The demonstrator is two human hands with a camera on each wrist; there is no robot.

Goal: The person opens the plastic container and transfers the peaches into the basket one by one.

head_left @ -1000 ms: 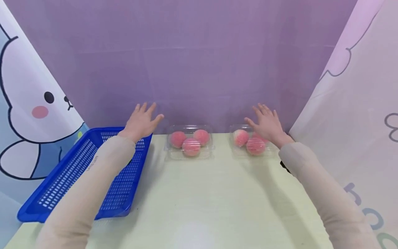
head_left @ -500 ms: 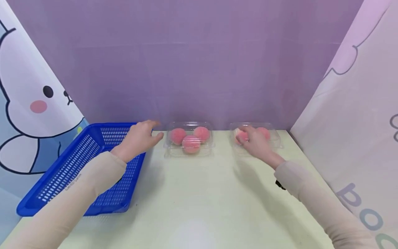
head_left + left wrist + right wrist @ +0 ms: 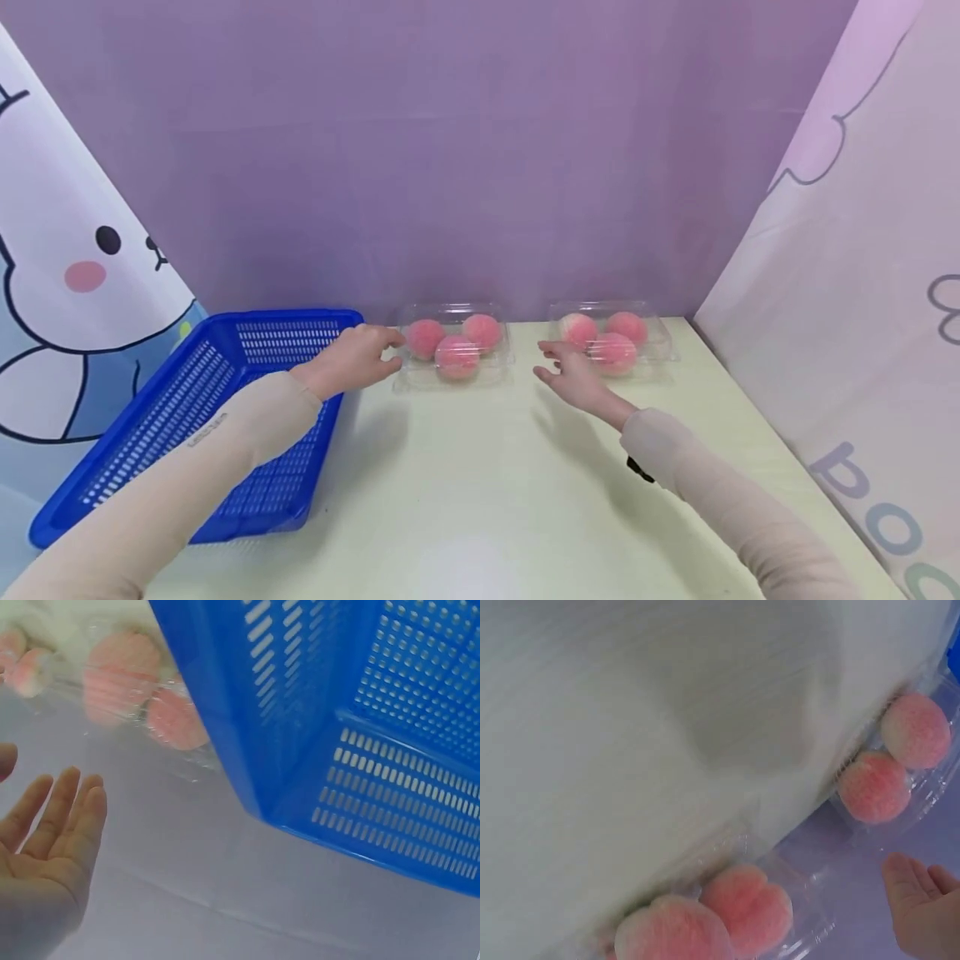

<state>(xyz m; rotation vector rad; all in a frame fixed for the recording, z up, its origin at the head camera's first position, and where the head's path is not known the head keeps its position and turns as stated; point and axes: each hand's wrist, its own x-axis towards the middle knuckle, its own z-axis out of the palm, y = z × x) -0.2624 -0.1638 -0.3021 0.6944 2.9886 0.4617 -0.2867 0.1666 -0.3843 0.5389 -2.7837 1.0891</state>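
Two clear plastic boxes stand at the back of the table, each with 3 pink peaches inside. My left hand (image 3: 352, 360) hovers at the left side of the left box (image 3: 491, 379), thumb and fingers spread apart, holding nothing. In the left wrist view its fingers (image 3: 56, 817) are loosely extended, apart from the peaches (image 3: 124, 675). My right hand (image 3: 577, 379) is in front of the left part of the right box (image 3: 660, 342), fingers pointing left toward the gap between the boxes. The right wrist view shows its fingers (image 3: 907, 881) relaxed and holding nothing.
A blue perforated plastic basket (image 3: 307, 500) stands on the left of the table (image 3: 465, 483), partly under my left forearm. A purple backdrop (image 3: 465, 167) rises behind, and printed cloth panels (image 3: 847, 292) flank both sides.
My right hand has come down from above the right box and moved left, off its peaches. The left hand has lowered and shifted right toward the left box. Both boxes stay in place.
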